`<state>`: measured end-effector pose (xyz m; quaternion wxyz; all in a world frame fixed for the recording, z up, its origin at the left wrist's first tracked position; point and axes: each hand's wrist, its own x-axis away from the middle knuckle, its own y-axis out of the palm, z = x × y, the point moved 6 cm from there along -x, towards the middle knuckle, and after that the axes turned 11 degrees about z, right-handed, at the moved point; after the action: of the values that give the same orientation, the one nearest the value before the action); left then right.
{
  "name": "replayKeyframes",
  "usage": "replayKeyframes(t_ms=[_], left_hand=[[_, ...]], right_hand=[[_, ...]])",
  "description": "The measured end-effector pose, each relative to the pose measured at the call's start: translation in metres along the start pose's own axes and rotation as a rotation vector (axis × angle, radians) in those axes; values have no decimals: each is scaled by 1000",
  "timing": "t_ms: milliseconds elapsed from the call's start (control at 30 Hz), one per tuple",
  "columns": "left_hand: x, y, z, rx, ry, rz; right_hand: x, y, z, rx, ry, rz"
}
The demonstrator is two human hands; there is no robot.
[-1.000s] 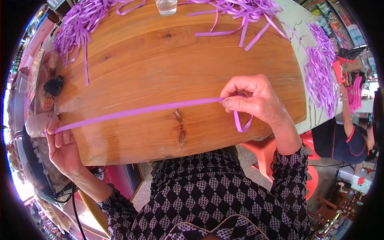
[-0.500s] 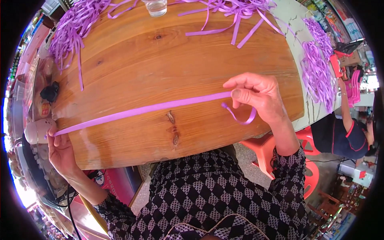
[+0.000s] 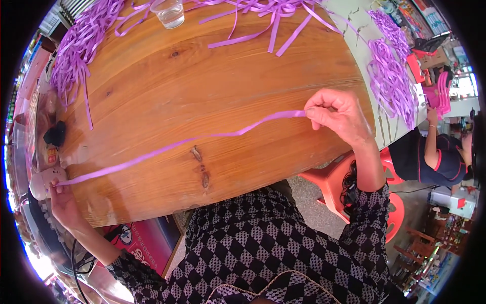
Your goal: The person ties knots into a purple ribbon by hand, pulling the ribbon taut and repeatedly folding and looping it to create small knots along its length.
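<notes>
A long, narrow purple ribbon (image 3: 167, 146) stretches between my two hands across the wooden table (image 3: 243, 76). Its left end is pinched in my left hand (image 3: 65, 205), at the table's near left corner beside a pale pink rounded object (image 3: 44, 182). Over the right part of the table, my right hand (image 3: 340, 114) pinches the other end between thumb and forefinger. The ribbon sags and twists slightly along its middle. Whether any ribbon tail hangs behind the right fingers cannot be seen.
Purple ribbon heaps lie at the far left (image 3: 83, 48), the far middle (image 3: 273, 15) and on the pale surface to the right (image 3: 390, 76). A clear cup (image 3: 170, 15) stands at the far edge. A red plastic stool (image 3: 329, 185) and another person (image 3: 435, 157) are on the right.
My right hand has shifted right to the ribbon's end, and the loose curled tail below it no longer shows. The ribbon, taut before, now waves. The view has turned slightly.
</notes>
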<state>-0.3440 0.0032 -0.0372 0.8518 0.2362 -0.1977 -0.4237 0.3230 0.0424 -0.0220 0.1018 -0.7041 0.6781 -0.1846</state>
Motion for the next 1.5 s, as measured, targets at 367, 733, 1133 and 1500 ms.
replayKeyframes(t_ms=[367, 733, 1133, 1500], left_hand=[[183, 265, -128, -685, 334, -578], [229, 270, -209, -667, -326, -858], [230, 257, -218, -486, -432, -799], [239, 257, -217, -466, -581, -737]], right_hand=[[14, 62, -68, -112, -133, -229], [25, 102, -59, -276, 48, -366], [34, 95, -44, -753, 98, -420], [33, 109, -38, -884, -108, -171]])
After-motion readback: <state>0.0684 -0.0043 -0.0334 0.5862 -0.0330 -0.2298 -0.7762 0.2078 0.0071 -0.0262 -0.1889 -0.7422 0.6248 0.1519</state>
